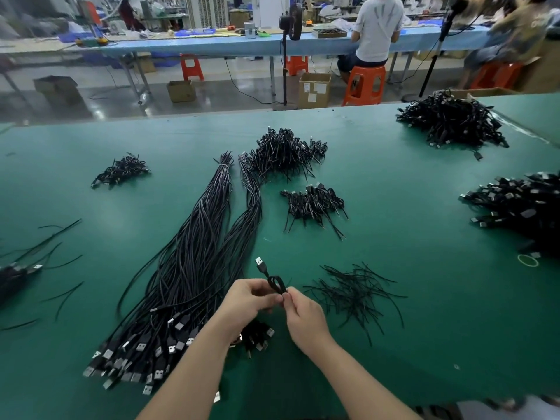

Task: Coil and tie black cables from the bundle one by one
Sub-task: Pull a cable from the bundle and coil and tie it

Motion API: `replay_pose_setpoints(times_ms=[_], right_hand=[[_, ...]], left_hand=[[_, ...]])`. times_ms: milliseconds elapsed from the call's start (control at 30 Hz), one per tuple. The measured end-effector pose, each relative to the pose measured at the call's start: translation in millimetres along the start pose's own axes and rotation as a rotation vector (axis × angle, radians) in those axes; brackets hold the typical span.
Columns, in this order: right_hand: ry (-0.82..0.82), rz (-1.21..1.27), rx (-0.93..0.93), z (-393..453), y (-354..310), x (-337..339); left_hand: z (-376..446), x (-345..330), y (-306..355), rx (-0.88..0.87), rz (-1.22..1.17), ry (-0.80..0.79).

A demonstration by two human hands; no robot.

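Left hand and right hand meeting low over the green surface, fingers of both curled and pinching a small coiled cable between them. Coil loop poking up just above the fingertips, its USB plug sticking out up and to the left (metal end showing). Whether a tie is already round the coil, cannot tell. Long bundle of uncoiled black cables just left of the fingers, running away toward the far side, plugs fanned out near the left forearm. Loose ties scattered just right of the fingers. Beyond the fingers, a small pile of coiled cables and a bigger heap farther off. More heaps well apart at far left, far right and right edge.
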State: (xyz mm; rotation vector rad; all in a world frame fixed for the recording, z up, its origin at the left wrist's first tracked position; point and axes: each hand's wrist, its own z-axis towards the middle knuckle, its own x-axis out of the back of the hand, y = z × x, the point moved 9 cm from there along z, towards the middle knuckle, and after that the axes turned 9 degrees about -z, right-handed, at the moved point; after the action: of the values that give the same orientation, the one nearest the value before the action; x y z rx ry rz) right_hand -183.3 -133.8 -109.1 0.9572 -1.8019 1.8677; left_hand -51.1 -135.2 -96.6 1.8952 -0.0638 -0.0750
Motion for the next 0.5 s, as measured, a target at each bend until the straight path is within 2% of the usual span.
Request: replay_pose_setpoints(times_ms=[267, 500], right_hand=[[0.026, 0.045, -0.009, 0.2, -0.7, 3.5], [0.067, 0.091, -0.025, 0.6, -0.1, 4.9]], left_hand=[[-4.3, -1.4, -1.4, 0.020, -0.094, 0.023], [-9.5, -0.4, 3.1, -0.002, 0.036, 0.151]])
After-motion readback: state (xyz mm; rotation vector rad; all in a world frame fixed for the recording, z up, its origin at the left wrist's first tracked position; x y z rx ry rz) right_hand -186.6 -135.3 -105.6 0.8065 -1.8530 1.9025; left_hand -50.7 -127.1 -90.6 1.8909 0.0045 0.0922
